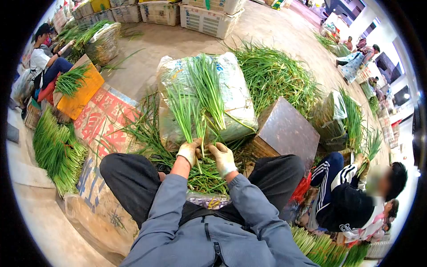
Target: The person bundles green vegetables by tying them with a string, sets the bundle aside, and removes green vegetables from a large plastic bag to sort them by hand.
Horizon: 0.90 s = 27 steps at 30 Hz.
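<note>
My left hand, in a pale work glove, is closed round the lower ends of a few chives. Their long green leaves point away from me over a plastic-wrapped bale. My right hand, gloved too, pinches at the pale stalk ends close beside the left; its fingertips are partly hidden. Another small bunch of chives lies on top of the bale. Loose leaves and stalks lie in a heap under my hands, between my knees.
A large chive pile lies behind a brown wooden box on the right. Stacked bundles lie at left by flattened cardboard. Co-workers sit at left and right. Plastic crates stand at the back.
</note>
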Each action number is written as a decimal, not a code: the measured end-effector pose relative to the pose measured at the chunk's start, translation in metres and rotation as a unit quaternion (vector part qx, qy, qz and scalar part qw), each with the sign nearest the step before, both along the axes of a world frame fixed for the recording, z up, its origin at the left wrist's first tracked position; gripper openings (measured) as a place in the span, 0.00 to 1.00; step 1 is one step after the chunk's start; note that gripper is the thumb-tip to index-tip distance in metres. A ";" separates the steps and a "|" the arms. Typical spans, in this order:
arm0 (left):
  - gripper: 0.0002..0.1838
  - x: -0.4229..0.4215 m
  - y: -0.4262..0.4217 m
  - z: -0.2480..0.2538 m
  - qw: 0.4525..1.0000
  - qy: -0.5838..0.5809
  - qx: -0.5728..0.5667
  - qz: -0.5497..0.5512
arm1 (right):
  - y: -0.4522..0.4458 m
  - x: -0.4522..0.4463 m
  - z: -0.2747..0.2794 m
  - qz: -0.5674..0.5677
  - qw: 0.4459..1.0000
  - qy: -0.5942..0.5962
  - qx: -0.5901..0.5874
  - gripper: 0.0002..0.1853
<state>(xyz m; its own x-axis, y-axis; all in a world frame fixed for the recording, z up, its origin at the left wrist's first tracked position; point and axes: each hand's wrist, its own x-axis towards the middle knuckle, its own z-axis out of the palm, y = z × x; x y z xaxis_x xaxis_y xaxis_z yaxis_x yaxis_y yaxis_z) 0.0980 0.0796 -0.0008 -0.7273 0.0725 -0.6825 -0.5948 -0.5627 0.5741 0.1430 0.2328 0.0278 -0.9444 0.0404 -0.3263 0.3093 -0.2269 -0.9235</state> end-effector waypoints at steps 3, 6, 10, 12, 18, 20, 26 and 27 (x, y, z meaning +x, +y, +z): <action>0.06 -0.014 -0.010 -0.013 0.998 -0.047 -0.024 0.042 | 0.016 0.032 0.037 0.072 0.993 -0.003 -0.092 0.08; 0.07 -0.016 -0.013 -0.004 1.000 -0.011 0.015 0.016 | 0.046 0.041 0.044 0.276 0.943 -0.137 0.128 0.11; 0.07 -0.003 -0.013 0.004 0.999 -0.005 0.043 -0.027 | 0.060 0.022 -0.011 0.340 0.748 -0.017 0.570 0.25; 0.08 0.006 -0.010 0.007 0.998 0.019 0.048 -0.033 | 0.036 -0.003 0.005 0.171 0.918 -0.001 0.357 0.27; 0.06 0.013 -0.022 0.021 0.998 0.031 0.017 -0.057 | -0.010 -0.037 0.028 0.106 0.985 0.041 0.133 0.16; 0.06 0.006 -0.030 0.009 0.998 -0.041 -0.012 0.042 | -0.013 -0.030 0.036 0.037 0.991 0.044 -0.121 0.09; 0.11 -0.003 -0.034 0.003 0.998 -0.033 0.009 0.051 | 0.035 -0.019 0.023 0.046 0.998 -0.042 0.025 0.08; 0.13 -0.001 -0.032 0.005 0.998 -0.031 0.013 0.056 | 0.048 -0.024 -0.005 0.127 0.975 -0.077 0.167 0.11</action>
<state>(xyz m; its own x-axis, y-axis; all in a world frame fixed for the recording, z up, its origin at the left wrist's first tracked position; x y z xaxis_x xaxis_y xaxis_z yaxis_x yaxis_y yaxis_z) 0.0971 0.0476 0.0044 -0.6888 0.0116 -0.7249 -0.5613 -0.6413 0.5231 0.1186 0.2809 0.0231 -0.8783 -0.0601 -0.4744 0.4578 0.1811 -0.8704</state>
